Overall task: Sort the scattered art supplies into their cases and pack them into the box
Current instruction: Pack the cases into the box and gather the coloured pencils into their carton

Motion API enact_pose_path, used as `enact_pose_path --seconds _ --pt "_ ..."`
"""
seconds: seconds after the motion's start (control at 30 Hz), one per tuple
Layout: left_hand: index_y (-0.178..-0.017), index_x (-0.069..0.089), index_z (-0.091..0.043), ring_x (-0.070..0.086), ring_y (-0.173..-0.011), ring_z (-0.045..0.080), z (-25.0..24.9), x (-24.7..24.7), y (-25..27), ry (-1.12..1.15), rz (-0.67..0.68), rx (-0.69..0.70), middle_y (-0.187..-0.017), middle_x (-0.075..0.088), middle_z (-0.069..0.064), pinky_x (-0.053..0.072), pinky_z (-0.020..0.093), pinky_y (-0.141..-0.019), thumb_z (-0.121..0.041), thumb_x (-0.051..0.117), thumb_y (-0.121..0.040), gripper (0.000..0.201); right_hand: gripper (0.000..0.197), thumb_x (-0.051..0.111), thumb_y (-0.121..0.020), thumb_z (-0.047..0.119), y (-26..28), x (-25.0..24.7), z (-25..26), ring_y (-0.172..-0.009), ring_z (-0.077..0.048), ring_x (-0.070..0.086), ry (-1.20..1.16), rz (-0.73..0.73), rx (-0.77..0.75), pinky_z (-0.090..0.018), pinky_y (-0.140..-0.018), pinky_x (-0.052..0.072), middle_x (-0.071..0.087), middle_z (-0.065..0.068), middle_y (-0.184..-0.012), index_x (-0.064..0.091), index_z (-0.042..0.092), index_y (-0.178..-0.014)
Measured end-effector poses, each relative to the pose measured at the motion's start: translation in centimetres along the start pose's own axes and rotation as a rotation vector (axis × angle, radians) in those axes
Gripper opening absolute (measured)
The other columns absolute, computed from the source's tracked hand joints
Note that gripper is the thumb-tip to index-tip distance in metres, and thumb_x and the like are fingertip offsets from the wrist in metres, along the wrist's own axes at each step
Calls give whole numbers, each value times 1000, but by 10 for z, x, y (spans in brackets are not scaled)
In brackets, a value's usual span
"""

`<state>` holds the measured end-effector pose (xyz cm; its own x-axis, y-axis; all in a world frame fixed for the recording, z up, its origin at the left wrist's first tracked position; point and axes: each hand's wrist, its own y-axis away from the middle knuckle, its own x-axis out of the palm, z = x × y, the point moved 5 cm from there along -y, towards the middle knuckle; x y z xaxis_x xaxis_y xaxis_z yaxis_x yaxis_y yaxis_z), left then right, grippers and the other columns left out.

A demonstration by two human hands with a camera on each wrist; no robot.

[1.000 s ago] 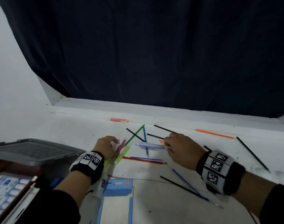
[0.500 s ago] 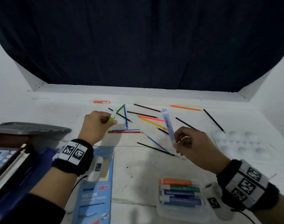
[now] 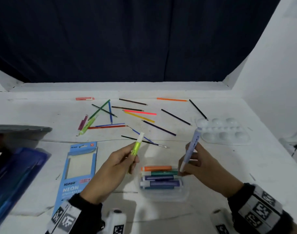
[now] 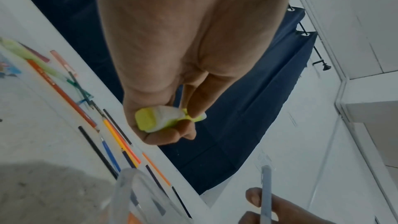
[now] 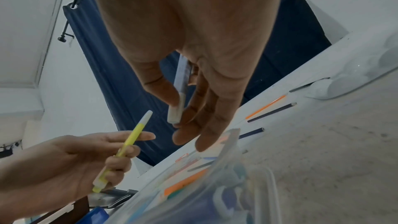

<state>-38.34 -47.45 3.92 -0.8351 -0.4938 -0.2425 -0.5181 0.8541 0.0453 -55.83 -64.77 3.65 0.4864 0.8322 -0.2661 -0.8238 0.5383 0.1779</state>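
Markers in both our hands above the desk, left hand curled round a yellow marker, right hand pinching a lilac marker upright, both over our clear case of markers, pencils scattered beyond.

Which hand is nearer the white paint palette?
Right. The right hand, holding the lilac marker, is just in front-left of the paint palette; the left hand, holding the yellow highlighter, is farther left.
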Motion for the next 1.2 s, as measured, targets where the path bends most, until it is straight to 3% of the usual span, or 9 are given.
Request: enact_pose_path --seconds 0.1,0.23,0.33,0.47,0.6,0.8,0.9,1.03,1.2 --pt "-119 68 -27 55 -72 4 3 7 7 -93 7 -12 -78 65 -13 44 12 -67 -6 47 -103 33 18 49 -93 -6 4 3 2 -86 -31 68 -90 29 -9 -41 -85 59 65 -21 -88 42 10 -98" --pt "-115 73 -32 60 -69 10 5 10 11 -154 2 -15 -91 73 -2 50 32 -63 -17 62 -97 26 17 37 -94 -4 -2 7 2 -69 -30 54 -483 35 95 -38 -70 53 51 -17 -76 40 12 -90" --pt "-106 76 -32 61 -68 -4 6 9 14 -250 -17 16 -89 73 -19 45 12 -61 -22 69 -92 19 9 43 -99 12 -8 6 5 -60 -23 42 -589 -1 141 -36 -61 45 45 -10 -73 45 12 -91" --pt "-106 77 -34 65 -82 1 6 3 16 -332 1 33 -94 72 -20 46 12 -71 -23 69 -91 20 25 48 -102 29 -18 1 11 -69 -23 54 -287 -45 64 -43 -73 56 52 -10 -77 56 7 -92" --pt "-109 76 -37 61 -98 3 6 0 15 -383 82 45 -100 66 -19 44 12 -74 -21 68 -92 25 27 50 -100 33 -23 -6 19 -75 -8 57 129 -109 -76 -28 -74 52 62 2 -83 70 16 -93" --pt "-94 78 -28 67 -63 13 -2 -4 11 -226 -67 51 -70 72 1 56 29 -69 -26 68 -90 11 6 62 -94 8 -28 -12 13 -69 -22 69 -10 -114 -197 -31 -66 58 70 -8 -78 60 5 -99" --pt "-92 81 -26 73 -68 14 4 1 7 -177 -61 -8 -77 77 -3 60 36 -76 -32 74 -79 16 4 66 -88 2 -30 -12 4 -76 -22 73 51 -87 -235 -34 -72 58 73 -9 -81 65 5 -91" --pt "-104 77 -19 75 -80 14 11 8 2 -123 37 -109 -84 78 0 58 35 -88 -15 73 -86 19 5 75 -78 27 -31 -11 -8 -83 -21 71 215 -73 -237 -49 -80 57 73 3 -85 72 25 -81" --pt "-117 70 -20 74 -87 13 18 8 -3 -188 185 -140 -86 78 2 55 30 -93 -10 64 -95 25 12 79 -78 22 -33 -8 -14 -88 -11 67 336 -91 -241 -42 -84 56 72 12 -89 73 31 -82"
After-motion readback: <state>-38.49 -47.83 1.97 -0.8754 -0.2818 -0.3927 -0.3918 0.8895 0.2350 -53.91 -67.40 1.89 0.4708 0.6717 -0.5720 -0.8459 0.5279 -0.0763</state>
